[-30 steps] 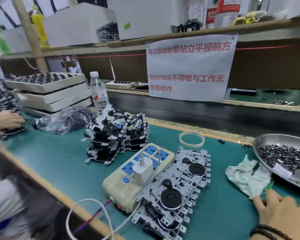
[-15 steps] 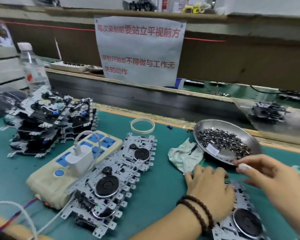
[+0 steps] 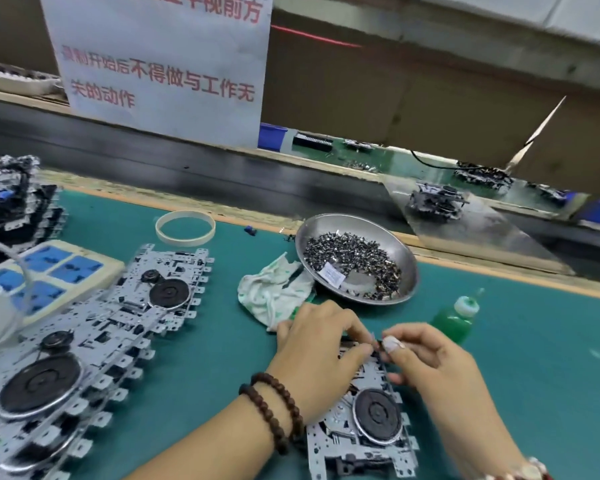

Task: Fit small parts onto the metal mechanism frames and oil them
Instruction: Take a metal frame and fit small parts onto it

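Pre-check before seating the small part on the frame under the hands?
1. Silver metal mechanism frame with black wheel lying flat on the green mat: ok.
2. Left hand steadying the frame: ok.
3. Right hand pinching a part: cannot tell, fingertips hide it.
4. Round steel dish of small dark parts stocked: ok.
5. Green oil bottle with white cap upright beside the right hand: ok.

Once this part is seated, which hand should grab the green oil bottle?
Right hand, probably. The green oil bottle stands just beyond it on the right, while the left hand rests on the metal frame, steadying it.
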Demonstrator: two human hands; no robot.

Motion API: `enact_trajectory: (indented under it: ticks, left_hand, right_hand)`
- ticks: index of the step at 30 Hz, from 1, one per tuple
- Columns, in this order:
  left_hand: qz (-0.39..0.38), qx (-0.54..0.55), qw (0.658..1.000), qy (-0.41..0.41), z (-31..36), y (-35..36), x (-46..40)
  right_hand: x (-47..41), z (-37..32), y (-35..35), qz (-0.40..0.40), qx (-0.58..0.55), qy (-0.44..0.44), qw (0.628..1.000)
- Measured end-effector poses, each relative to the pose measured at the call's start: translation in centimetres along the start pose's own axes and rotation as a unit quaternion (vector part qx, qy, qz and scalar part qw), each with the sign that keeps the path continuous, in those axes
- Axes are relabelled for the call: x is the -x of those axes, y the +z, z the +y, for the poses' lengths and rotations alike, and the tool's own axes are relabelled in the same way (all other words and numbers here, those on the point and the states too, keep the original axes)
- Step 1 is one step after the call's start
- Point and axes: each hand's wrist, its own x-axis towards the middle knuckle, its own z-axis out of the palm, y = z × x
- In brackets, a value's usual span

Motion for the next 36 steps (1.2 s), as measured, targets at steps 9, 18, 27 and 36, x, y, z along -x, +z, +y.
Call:
enact_trajectory:
  ticks: [9, 18, 27, 36]
  left_hand:
    - [0.014, 0.003, 0.999, 0.029, -0.16, 0.4, -0.16]
    - [0.015, 0.018, 0.999, 0.037, -0.1, 0.44, -0.2]
    - [0.01, 0.078, 0.997, 0.011, -0.12, 0.13, -0.5]
    - [0.01, 0.073, 0.997, 0.022, -0.29, 0.08, -0.59]
  right_hand:
    - [-0.2, 0.26, -0.06, -0.002, 0.014, 0.002, 1.0]
    - [-0.14, 0.25, -0.1, -0.022, 0.026, -0.012, 0.999]
    - [0.05, 0.06, -0.2, -0.037, 0.006, -0.017, 0.999]
    - [0.08, 0.1, -0.09, -0.04, 0.027, -0.023, 0.999]
